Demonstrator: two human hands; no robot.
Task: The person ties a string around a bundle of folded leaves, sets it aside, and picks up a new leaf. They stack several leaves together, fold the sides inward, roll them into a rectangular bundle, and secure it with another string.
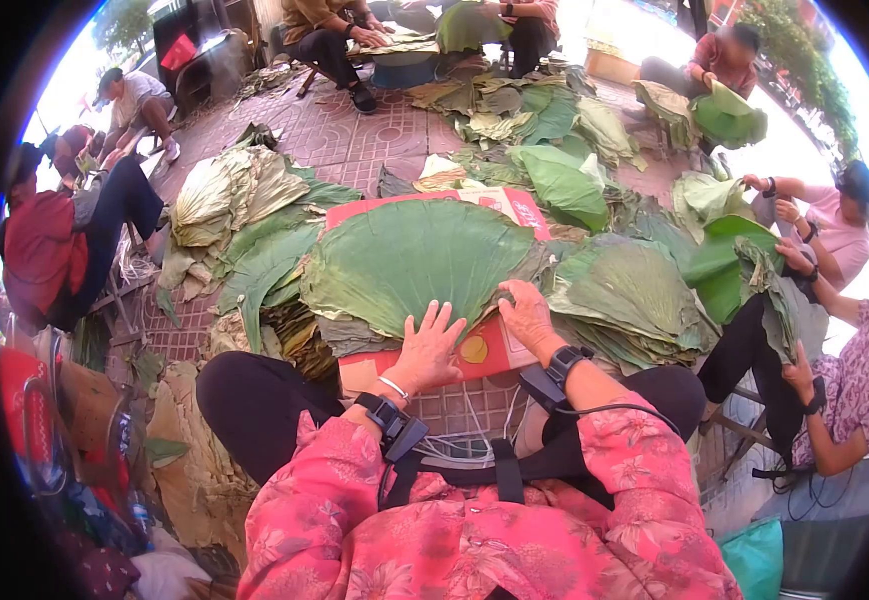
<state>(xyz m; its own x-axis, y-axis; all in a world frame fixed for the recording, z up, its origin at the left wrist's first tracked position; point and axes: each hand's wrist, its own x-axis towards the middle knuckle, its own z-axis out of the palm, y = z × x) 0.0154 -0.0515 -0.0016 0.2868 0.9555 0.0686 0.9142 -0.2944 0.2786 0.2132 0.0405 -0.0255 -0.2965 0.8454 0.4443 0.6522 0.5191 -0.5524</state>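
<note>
A broad green leaf (415, 255), fan-shaped, lies on top of other leaves over a red cardboard box (390, 368) in front of me. My left hand (429, 350) rests with fingers spread on the leaf's near edge; a silver bangle and a black strap circle that wrist. At the leaf's right near edge is my right hand (528, 318), its fingers bent and apart, touching the leaf edge. Whether the fingertips pinch anything is hard to see. White strings (470, 425) hang below the box, between my knees.
Leaf piles lie at the left (235, 195), right (635, 295) and beyond the box (565, 185). Several people sit around on low seats; one at the right (845, 235) handles leaves. A teal bag (755, 560) is at the lower right.
</note>
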